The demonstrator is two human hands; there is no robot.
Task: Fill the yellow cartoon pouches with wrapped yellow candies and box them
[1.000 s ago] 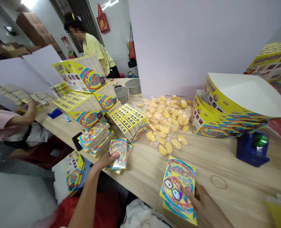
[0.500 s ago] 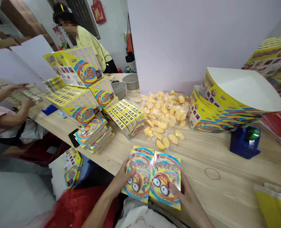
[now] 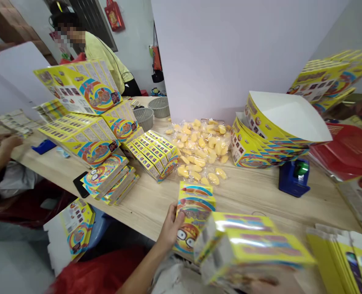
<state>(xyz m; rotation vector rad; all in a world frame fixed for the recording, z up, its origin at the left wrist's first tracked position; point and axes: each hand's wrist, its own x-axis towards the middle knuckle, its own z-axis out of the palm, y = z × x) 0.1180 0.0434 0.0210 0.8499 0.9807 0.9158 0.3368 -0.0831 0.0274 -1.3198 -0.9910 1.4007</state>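
My left hand (image 3: 170, 229) is closed around the left edge of yellow cartoon-print boxes (image 3: 189, 239) at the front of the table, its thumb on the top face. Two box ends show there, one behind the other. On the right, my right hand (image 3: 262, 283) grips another set of yellow boxes (image 3: 266, 250), tilted up on their side and smeared by motion. They cover most of that hand and overlap the right side of the left set. Beyond the boxes lies a pile of individually wrapped yellow pieces (image 3: 202, 143) in clear film.
A stack of flat boxes (image 3: 109, 177) and filled display cartons (image 3: 76, 132) stand left. Nested display trays (image 3: 278, 122) and a blue tape dispenser (image 3: 294, 177) are right. Folded yellow cartons (image 3: 330, 257) lie front right. Co-workers, one in a yellow top (image 3: 104, 57), are at left.
The boxes in my right hand have separated from the left set, moved right and turned onto their side. My left hand keeps its hold. The whole view has shifted somewhat.
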